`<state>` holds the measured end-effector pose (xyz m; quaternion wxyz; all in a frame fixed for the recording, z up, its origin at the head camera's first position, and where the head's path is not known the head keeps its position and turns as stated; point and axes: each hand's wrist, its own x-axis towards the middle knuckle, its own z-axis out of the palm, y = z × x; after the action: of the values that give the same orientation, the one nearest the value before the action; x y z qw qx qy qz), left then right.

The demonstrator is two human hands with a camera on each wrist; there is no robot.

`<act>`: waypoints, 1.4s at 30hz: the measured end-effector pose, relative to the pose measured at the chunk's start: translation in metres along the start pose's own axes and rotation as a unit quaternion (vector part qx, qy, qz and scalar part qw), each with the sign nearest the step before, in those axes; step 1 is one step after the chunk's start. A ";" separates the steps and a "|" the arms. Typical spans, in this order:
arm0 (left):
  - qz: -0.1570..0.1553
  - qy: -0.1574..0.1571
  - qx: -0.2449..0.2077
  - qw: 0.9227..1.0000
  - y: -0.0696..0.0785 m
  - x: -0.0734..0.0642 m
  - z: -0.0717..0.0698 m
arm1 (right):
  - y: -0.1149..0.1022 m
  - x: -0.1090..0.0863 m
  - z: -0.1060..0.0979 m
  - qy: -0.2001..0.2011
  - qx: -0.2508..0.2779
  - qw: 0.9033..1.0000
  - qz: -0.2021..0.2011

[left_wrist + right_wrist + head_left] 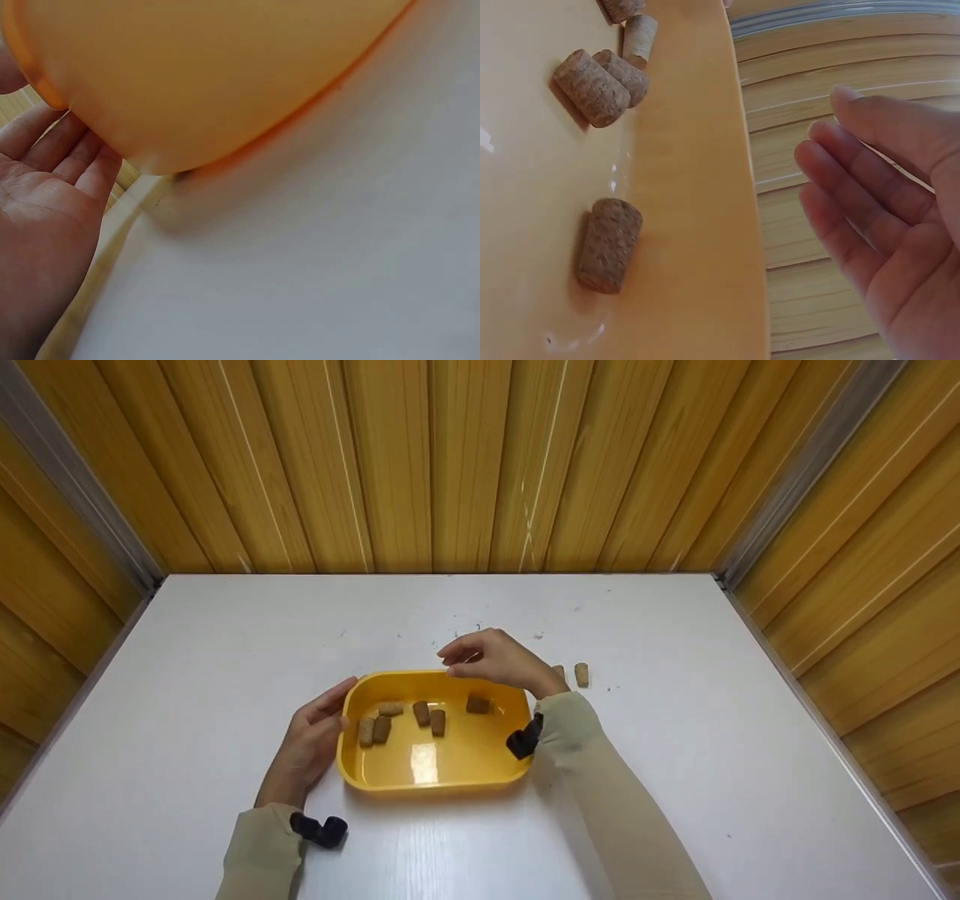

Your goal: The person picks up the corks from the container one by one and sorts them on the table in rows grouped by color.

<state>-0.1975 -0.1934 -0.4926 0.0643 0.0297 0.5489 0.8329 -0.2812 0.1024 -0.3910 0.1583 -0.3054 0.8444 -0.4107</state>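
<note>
One cork on the surface is lying lengthwise toward us, right of our nearer, loosely curved, empty right hand; our left hand is pinching the yellow tray

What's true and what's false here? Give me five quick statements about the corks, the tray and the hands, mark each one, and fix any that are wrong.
1. Six corks lie in the yellow tray. True.
2. Every cork in sight is in the tray. False: two other corks are on the white table, one partly hidden by the right arm.
3. The right hand is empty. True.
4. The left hand touches the tray's left end. True.
5. The corks in the tray are all one shade. False: some are paler than others.
</note>
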 end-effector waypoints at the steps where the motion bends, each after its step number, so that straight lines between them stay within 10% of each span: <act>1: -0.001 0.001 0.002 1.000 0.000 0.000 0.000 | -0.001 0.002 0.003 -0.005 0.001 1.000 0.001; 42: 0.000 0.001 0.000 1.000 0.002 -0.004 0.000 | -0.023 0.036 0.078 -0.152 -0.052 0.985 0.056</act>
<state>-0.1935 -0.1947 -0.4910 0.0635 0.0290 0.5493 0.8327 -0.2597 0.0214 -0.4207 0.2913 -0.3238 0.8467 -0.3057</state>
